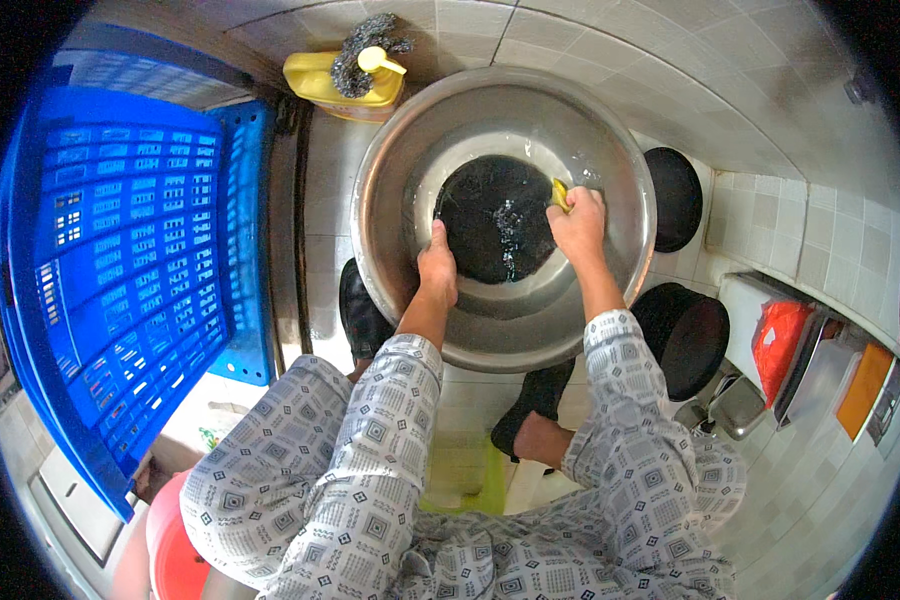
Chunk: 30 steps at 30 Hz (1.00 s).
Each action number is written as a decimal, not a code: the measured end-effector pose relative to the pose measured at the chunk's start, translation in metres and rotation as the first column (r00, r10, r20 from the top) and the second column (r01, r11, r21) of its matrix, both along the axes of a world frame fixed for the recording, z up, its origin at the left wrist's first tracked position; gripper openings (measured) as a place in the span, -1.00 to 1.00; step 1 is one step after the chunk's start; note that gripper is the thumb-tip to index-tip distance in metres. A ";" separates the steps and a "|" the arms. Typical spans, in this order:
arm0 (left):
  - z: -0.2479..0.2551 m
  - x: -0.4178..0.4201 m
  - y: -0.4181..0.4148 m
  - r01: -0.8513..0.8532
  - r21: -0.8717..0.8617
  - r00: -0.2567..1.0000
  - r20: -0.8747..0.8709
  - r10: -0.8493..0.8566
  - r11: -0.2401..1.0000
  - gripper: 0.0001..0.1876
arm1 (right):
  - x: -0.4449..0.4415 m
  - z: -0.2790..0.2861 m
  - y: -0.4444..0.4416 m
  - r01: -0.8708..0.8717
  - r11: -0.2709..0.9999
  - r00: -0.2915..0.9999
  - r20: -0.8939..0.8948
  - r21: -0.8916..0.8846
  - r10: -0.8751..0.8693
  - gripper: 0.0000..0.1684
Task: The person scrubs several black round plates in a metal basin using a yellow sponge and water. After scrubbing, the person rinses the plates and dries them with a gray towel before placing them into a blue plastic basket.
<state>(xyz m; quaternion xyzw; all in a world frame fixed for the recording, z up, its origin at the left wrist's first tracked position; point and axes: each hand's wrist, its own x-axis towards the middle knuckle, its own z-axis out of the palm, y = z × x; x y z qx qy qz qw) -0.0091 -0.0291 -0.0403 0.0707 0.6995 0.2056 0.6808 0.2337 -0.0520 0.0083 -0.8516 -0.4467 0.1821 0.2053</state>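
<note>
A wide stainless steel basin point(390, 120) stands on the floor before me. Inside it is a round black plate or mat point(487, 217), with wet, shiny streaks on its surface. My left hand point(438, 264) grips the plate's lower left edge, its thumb on top and its fingers hidden below. In my right hand point(581, 225) is a small yellow scrubbing pad or sponge point(560, 195), held by the plate's right edge. Whether the pad touches the plate, I cannot tell.
A stack of round black pieces point(682, 341) stands right of the basin, with another black round piece point(673, 199) beyond. Behind the basin, metal scouring wool point(360, 56) rests on a yellow pump jug point(307, 73). A blue plastic crate point(131, 202) is at left, a red bucket point(184, 562) lower left.
</note>
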 end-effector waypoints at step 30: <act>-0.003 0.001 0.001 -0.251 -0.196 0.869 0.386 0.310 0.948 -0.32 | -0.119 0.023 -0.085 -0.499 0.841 0.863 -0.032 -0.210 0.504 -0.03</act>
